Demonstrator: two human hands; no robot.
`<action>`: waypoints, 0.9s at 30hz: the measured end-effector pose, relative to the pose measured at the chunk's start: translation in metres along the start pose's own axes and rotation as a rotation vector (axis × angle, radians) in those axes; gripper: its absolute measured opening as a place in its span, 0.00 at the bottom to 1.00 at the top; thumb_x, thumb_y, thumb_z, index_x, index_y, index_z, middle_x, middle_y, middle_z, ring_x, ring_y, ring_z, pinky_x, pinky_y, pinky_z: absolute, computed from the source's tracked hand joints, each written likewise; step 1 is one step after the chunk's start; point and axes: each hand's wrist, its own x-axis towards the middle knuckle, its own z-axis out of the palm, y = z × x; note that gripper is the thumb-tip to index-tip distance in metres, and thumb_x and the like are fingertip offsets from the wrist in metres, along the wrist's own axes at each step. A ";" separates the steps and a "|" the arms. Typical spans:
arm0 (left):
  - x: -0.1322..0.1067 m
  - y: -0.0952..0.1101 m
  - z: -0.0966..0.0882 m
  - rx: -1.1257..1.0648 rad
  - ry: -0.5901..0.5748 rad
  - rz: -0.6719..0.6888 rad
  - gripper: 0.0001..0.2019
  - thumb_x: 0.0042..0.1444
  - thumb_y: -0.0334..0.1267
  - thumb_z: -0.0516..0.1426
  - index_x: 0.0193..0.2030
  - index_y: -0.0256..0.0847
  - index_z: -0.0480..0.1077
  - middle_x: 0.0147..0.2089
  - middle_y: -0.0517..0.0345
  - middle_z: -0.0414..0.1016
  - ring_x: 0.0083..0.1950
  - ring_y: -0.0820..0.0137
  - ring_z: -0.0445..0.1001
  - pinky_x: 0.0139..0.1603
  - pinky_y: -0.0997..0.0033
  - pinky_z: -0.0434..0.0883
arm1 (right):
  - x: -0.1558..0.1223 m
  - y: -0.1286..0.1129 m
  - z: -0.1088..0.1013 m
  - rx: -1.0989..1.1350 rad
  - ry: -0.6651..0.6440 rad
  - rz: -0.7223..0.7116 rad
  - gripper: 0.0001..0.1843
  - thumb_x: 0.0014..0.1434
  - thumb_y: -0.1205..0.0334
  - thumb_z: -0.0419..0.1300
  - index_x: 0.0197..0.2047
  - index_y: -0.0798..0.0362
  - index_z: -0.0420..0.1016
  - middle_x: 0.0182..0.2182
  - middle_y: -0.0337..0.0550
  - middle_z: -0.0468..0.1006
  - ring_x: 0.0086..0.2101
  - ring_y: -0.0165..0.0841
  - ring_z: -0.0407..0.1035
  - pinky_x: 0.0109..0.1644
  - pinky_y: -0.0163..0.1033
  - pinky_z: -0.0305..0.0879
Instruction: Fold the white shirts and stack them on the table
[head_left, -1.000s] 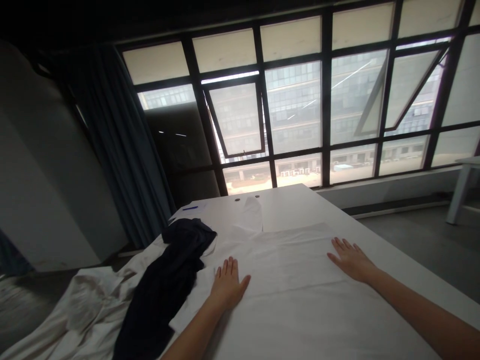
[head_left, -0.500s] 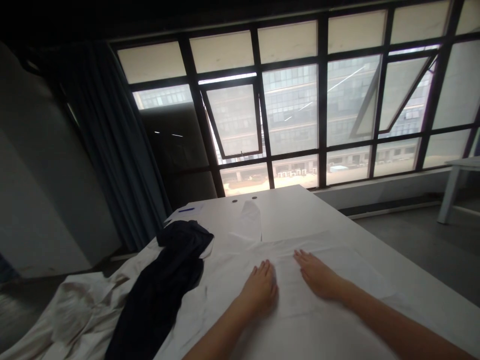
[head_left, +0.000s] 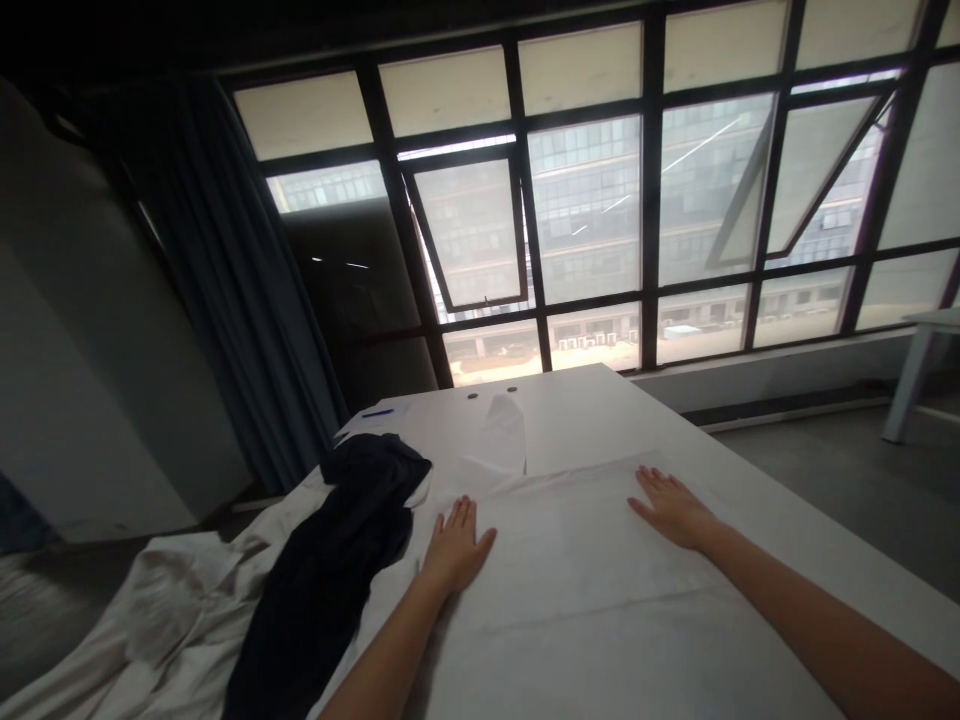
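Note:
A white garment (head_left: 570, 560) lies spread flat on a white table (head_left: 750, 500). My left hand (head_left: 454, 545) rests palm down on its left part, fingers stretched out and holding nothing. My right hand (head_left: 671, 508) lies flat on its right part, fingers spread, also holding nothing. The two hands are wide apart on the cloth. A narrow white piece of the garment (head_left: 501, 440) points toward the far end of the table.
A dark navy garment (head_left: 330, 560) is heaped left of my left hand, over a crumpled white cloth (head_left: 172, 610). A blue pen (head_left: 377, 412) and two small dark discs (head_left: 491, 392) lie at the table's far end. Large windows and a dark curtain (head_left: 247, 300) stand beyond.
Half a second ago my hands lay close together at the middle of the white garment. They have slid apart over the cloth, left hand leftward, right hand rightward.

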 end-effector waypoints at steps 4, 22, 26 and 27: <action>-0.001 -0.023 0.007 0.016 0.016 -0.075 0.45 0.64 0.65 0.34 0.75 0.27 0.43 0.76 0.42 0.36 0.77 0.52 0.37 0.73 0.45 0.40 | -0.007 0.057 -0.010 -0.123 0.101 0.202 0.43 0.63 0.44 0.41 0.70 0.70 0.55 0.69 0.64 0.54 0.69 0.54 0.44 0.70 0.61 0.37; -0.003 -0.021 0.011 0.062 0.064 -0.079 0.42 0.65 0.62 0.35 0.74 0.28 0.45 0.76 0.43 0.38 0.76 0.52 0.39 0.72 0.45 0.41 | 0.008 -0.272 -0.001 0.250 -0.066 -0.505 0.41 0.68 0.41 0.38 0.73 0.63 0.50 0.72 0.57 0.48 0.70 0.44 0.40 0.72 0.52 0.33; -0.002 -0.021 0.011 0.054 0.056 -0.077 0.43 0.65 0.62 0.34 0.74 0.28 0.44 0.76 0.43 0.36 0.77 0.52 0.38 0.73 0.46 0.41 | 0.029 -0.210 0.001 0.184 -0.117 -0.361 0.48 0.65 0.33 0.35 0.74 0.62 0.44 0.73 0.54 0.41 0.71 0.44 0.34 0.72 0.52 0.28; -0.001 -0.022 0.011 0.051 0.055 -0.077 0.43 0.65 0.62 0.34 0.75 0.27 0.44 0.76 0.43 0.36 0.77 0.53 0.38 0.73 0.46 0.41 | 0.033 -0.187 0.000 0.162 -0.118 -0.316 0.48 0.65 0.32 0.34 0.74 0.61 0.43 0.73 0.54 0.41 0.71 0.43 0.34 0.72 0.51 0.28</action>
